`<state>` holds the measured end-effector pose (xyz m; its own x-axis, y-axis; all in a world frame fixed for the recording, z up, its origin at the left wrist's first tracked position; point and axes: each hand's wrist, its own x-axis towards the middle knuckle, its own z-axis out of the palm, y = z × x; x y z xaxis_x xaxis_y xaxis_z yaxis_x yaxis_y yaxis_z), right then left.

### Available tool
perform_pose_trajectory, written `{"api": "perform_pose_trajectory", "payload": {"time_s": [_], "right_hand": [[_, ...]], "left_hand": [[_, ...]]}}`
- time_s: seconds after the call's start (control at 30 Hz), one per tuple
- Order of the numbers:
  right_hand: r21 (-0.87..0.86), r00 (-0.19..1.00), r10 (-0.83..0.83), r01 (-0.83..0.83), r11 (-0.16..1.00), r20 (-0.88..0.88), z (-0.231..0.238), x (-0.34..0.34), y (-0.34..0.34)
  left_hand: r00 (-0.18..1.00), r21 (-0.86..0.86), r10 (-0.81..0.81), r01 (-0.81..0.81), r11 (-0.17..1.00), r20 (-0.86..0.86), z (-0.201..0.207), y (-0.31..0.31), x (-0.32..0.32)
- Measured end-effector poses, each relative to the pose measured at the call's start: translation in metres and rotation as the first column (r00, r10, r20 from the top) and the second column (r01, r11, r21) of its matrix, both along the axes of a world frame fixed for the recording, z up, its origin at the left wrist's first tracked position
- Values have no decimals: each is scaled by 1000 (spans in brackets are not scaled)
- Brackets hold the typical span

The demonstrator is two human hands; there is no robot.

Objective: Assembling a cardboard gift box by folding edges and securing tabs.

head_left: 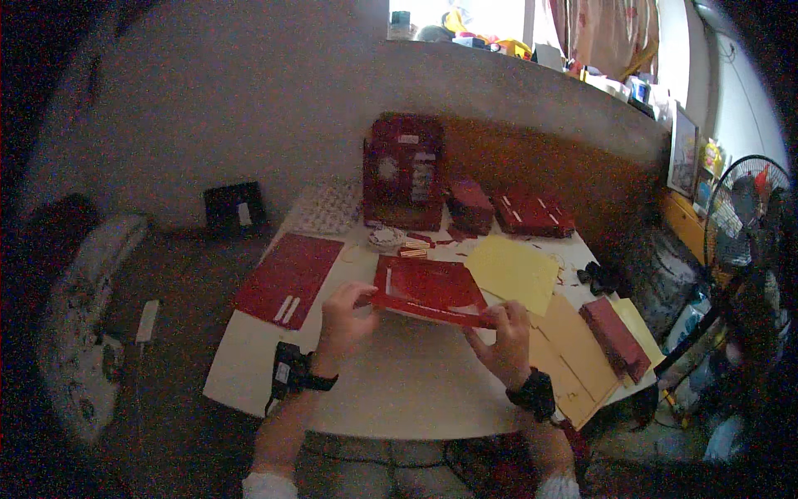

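Note:
A glossy dark red flat panel [431, 285], with a pale strip along its near edge, is held up over the white table. My left hand [342, 326] grips its left side, fingers bent at the edge. On the opposite side, my right hand [504, 343] pinches the near right corner between thumb and fingers. Another red panel [291, 279] with two white strips lies flat to the left. Just beyond the held panel are small pale strips [416, 249] and a crumpled whitish item [386, 238]. Yellow sheets [515, 270] lie to its right.
A tall red box [403, 179] stands at the back beside a smaller red block [470, 206] and stacked red panels [534, 213]. Tan boards [573, 353] and a long red box [615, 339] occupy the right side. A fan [740, 216] stands beyond the table's right edge.

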<state>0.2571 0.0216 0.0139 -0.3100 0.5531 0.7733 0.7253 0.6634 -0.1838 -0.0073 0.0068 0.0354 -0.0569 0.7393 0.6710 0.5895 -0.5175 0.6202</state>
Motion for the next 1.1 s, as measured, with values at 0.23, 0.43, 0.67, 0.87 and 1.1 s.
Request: {"api": "perform_pose_trajectory", "payload": {"time_s": [0.23, 0.43, 0.67, 0.87, 1.1], "right_hand": [[217, 978, 132, -166, 962, 164, 9, -47, 9], [130, 952, 204, -238, 963, 228, 4, -71, 23], [-3, 944, 308, -310, 951, -115, 6, -77, 8], [-69, 940, 308, -320, 945, -148, 3, -76, 6], [62, 940, 324, -319, 946, -108, 5, -74, 2]], "left_hand": [[996, 77, 14, -7, 997, -84, -12, 3, 8], [989, 70, -69, 79, 994, -130, -5, -6, 16], [957, 29, -291, 291, 956, -18, 6, -9, 7], [900, -114, -427, 435, 893, 89, 1, -2, 3], [872, -75, -482, 488, 870, 83, 0, -1, 3]]}}
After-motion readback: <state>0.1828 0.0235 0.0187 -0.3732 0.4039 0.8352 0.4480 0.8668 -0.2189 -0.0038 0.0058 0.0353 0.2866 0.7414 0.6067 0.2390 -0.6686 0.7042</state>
